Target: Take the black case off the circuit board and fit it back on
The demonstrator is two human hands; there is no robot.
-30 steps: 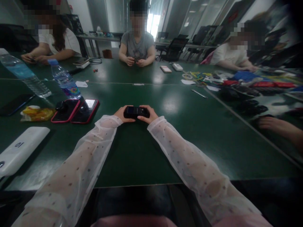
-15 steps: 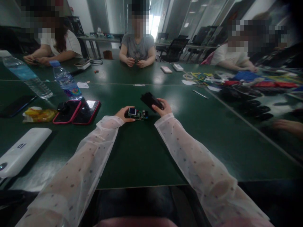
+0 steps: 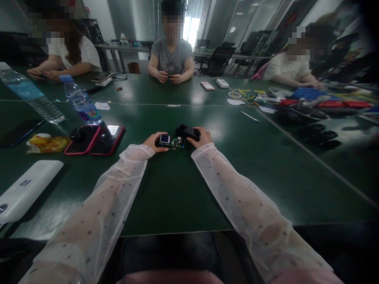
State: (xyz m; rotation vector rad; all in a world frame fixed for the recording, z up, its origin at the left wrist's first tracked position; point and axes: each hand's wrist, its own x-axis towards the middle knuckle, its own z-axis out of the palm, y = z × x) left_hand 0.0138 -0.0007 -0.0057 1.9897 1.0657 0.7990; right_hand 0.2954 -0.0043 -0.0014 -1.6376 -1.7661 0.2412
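Note:
Near the middle of the green table, my left hand (image 3: pixel 154 142) grips the left end of a green circuit board (image 3: pixel 174 142) with a small screen on it. My right hand (image 3: pixel 203 137) has its fingers around a black plastic casing (image 3: pixel 188 132), whose keypad-like face is turned toward me. The casing sits just behind and to the right of the board, its lower left part close to the board's right end. Whether the two parts touch is unclear. Both forearms wear sheer white sleeves with dark stars.
On the left are two bottles (image 3: pixel 81 100), red-edged phones (image 3: pixel 108 140), a yellow packet (image 3: pixel 49 144) and a white device (image 3: pixel 31 189). A metal tool (image 3: pixel 250 116) and piled cables (image 3: pixel 247 96) lie right. Three people sit across the table.
My right hand has turned the black casing, so its keypad-like side now shows and it lies flatter and closer to the board. The co-worker's hand at the right edge has left view.

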